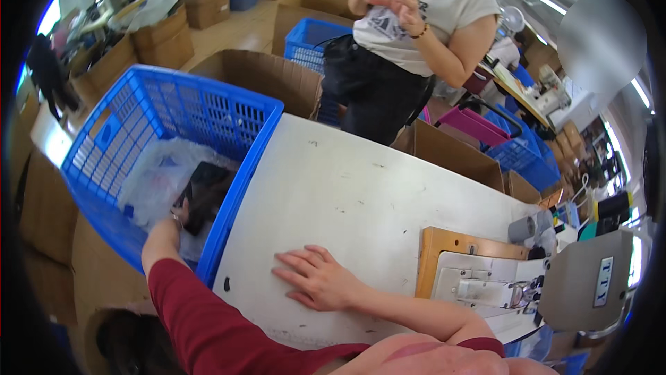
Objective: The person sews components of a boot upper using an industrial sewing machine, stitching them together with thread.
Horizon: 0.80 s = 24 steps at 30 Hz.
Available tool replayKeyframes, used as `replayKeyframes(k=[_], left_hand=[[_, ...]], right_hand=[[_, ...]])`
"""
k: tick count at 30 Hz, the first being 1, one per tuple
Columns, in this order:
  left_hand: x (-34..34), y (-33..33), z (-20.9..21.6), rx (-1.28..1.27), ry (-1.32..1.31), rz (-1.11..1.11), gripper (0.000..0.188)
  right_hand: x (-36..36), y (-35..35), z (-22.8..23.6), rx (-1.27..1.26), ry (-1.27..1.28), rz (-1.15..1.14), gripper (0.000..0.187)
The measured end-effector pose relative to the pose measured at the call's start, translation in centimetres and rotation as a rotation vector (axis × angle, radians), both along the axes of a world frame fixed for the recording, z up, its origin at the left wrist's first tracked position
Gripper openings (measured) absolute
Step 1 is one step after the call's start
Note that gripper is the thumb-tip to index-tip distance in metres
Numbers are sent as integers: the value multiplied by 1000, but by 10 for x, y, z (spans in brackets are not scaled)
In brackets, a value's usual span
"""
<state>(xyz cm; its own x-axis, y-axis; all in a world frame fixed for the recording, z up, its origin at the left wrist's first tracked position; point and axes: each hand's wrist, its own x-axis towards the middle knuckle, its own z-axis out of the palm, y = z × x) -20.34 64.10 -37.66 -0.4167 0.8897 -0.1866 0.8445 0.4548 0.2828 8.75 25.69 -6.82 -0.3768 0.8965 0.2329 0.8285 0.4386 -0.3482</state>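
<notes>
My left hand (179,217) reaches down into a tall blue plastic crate (258,167) at the left. Its fingers close at the near edge of a dark, flat, cloth-like bundle (205,191), which partly hides them. Under and around the bundle lies clear plastic bagging (149,174). On the white tabletop (333,167) my right hand (316,279) rests palm down, fingers spread, holding nothing. A small black piece (227,283) lies near the table's left edge.
At the right stands a sewing machine (586,285) with a wooden frame (427,264) around its bed. Across the table another person (423,28) holds something small in both hands. Cardboard boxes (451,156) and a blue basket (305,45) stand beyond the table.
</notes>
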Motion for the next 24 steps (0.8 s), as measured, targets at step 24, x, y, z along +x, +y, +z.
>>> replayKeyframes(k=[24], left_hand=[[44, -319, 392, 1405, -45, -819, 62]], right_hand=[[10, -20, -33, 351, 459, -489, 50]])
